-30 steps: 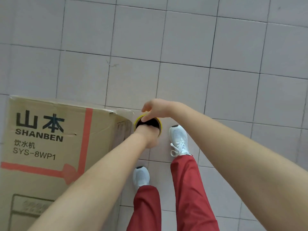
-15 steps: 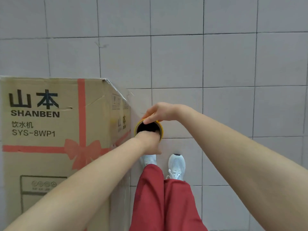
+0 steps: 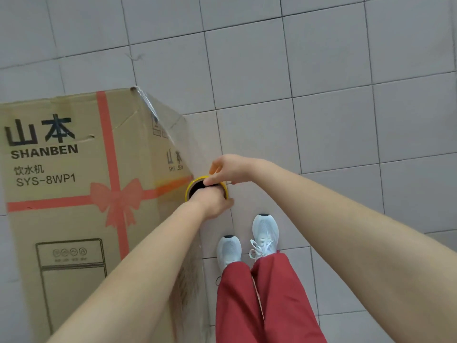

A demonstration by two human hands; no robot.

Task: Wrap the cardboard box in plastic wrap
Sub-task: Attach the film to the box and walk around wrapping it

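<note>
Head view. I am logging wrapping step under way: film going round box.
- Cardboard box (image 3: 74,169) standing on tiled floor (image 3: 346,120), left of frame.
- Plastic wrap (image 3: 169,125) stretching taut from box's far-right corner down to wrap roll (image 3: 190,189), just beside box's right face.
- Left hand (image 3: 212,203) gripping roll's near rim, fingers curling into core.
- Right hand (image 3: 228,168) pinching far rim.
- I am judging next move: carrying roll round next corner, holding tension.

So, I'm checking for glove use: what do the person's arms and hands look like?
Both forearms are bare, with no sleeves in view. The left hand and right hand wear no gloves; no watch or rings show. Red trousers, white trainers.
</note>
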